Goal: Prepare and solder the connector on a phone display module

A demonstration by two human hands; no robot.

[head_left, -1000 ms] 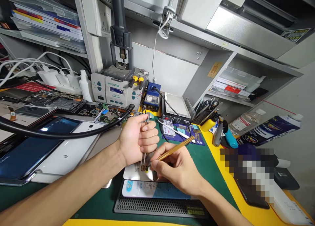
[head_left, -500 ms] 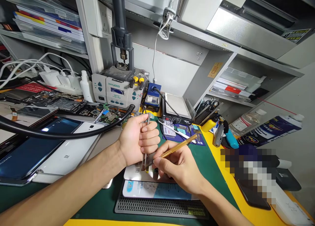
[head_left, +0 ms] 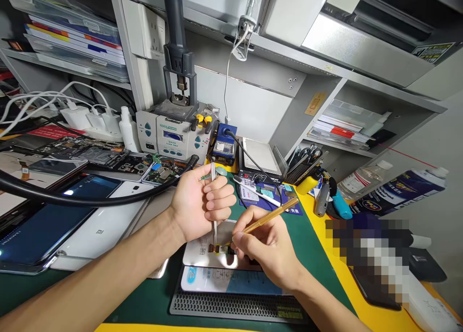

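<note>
Head cam: left hand (head_left: 202, 204) has its grip curled snug around silver metal tweezers (head_left: 214, 230), long axis near upright, tips pointing down at a small dark-brown strip (head_left: 212, 249) on a flat white panel (head_left: 195, 257). Right hand (head_left: 265, 245) pinches a slim gold pen-shaped tool (head_left: 273, 215) pretty slanted, back end up-right, front aimed down-left; can't really make out its tip.

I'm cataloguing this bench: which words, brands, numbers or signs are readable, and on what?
"HUAWEI": blue phone, slightly blurred
"mi": white phone
"QUICK" and "LEAD FREE": grey station, slightly blurred
"350": small blue unit
Too small or blurred: print on the dark blue can, clear bottle, pale panel below the tweezers, and other small labels
</note>
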